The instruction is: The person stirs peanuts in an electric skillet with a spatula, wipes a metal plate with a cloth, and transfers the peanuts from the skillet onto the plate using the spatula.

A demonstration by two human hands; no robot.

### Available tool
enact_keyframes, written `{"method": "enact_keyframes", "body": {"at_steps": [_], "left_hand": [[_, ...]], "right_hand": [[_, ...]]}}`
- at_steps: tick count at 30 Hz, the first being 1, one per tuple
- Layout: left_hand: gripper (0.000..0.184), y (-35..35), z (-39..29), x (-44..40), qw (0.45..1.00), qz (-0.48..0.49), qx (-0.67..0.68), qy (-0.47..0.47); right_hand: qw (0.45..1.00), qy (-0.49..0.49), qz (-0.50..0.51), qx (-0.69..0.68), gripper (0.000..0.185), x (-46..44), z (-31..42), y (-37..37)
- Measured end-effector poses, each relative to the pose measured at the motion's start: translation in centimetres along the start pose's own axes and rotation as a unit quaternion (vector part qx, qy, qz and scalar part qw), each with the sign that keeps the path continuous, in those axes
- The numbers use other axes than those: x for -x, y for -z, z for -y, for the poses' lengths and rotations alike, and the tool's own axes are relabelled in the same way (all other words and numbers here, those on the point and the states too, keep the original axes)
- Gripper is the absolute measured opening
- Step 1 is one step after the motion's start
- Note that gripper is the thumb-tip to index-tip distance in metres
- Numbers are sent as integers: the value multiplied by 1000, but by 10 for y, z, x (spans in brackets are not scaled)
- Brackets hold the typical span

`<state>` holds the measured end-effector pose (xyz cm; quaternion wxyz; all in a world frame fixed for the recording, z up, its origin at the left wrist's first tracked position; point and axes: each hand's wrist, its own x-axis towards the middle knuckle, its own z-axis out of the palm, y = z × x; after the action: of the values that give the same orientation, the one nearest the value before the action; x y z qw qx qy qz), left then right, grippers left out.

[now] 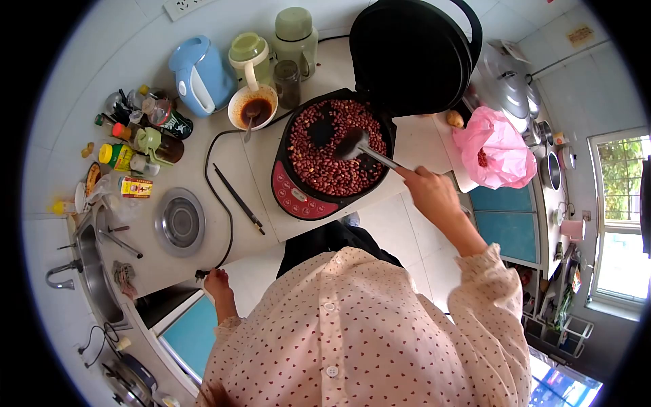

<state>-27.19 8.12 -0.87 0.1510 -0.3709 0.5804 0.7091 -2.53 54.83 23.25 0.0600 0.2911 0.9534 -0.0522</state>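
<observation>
My right hand [434, 197] is closed around the handle of a metal spatula [380, 157]. Its dark head rests among reddish-brown peanuts [339, 173] in a round electric griddle [303, 206] with a red control panel. The black lid [410, 57] stands raised behind. Down at the counter's front edge, my left hand [218, 285] has its fingers curled in, right beside a black power plug [201, 274] at the end of a cord. Whether it grips the plug or the edge is unclear. A pair of dark chopsticks [237, 199] lies left of the griddle.
Left of the griddle are a bowl of dark sauce [243, 102] with a spoon, a blue kettle [203, 78], a metal plate [180, 222] and several bottles [163, 119]. A sink [102, 278] is at far left. A pink plastic bag [498, 152] stands right.
</observation>
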Motion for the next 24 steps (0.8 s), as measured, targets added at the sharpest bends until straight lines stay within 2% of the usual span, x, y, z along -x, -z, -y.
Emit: {"method": "enact_keyframes", "body": {"at_steps": [2,8,13,15,17,20,24], "left_hand": [[12,-5,1,15,993,21,-111,-45],[15,-23,-3,13,988,81,-105,-76],[17,-61,-16,26,975,122,-172,-67],[17,-72,-17,33,969,139,-195,-53],[18,-81,-16,44,946,184,-258,-62],[18,-90,-11,57,934,205,-288,-63],[20,-98,-4,62,921,234,-308,-51]], "right_hand": [[1000,-4,9,-7,31,25,-7,18],[998,2,53,-14,27,58,1,17],[998,21,2,-54,33,24,28,-16],[996,35,-61,-53,27,6,36,-22],[996,33,-58,-58,25,-11,44,-18],[996,29,-66,-47,28,-37,55,-19],[996,70,-51,-23,33,-54,57,-30]]}}
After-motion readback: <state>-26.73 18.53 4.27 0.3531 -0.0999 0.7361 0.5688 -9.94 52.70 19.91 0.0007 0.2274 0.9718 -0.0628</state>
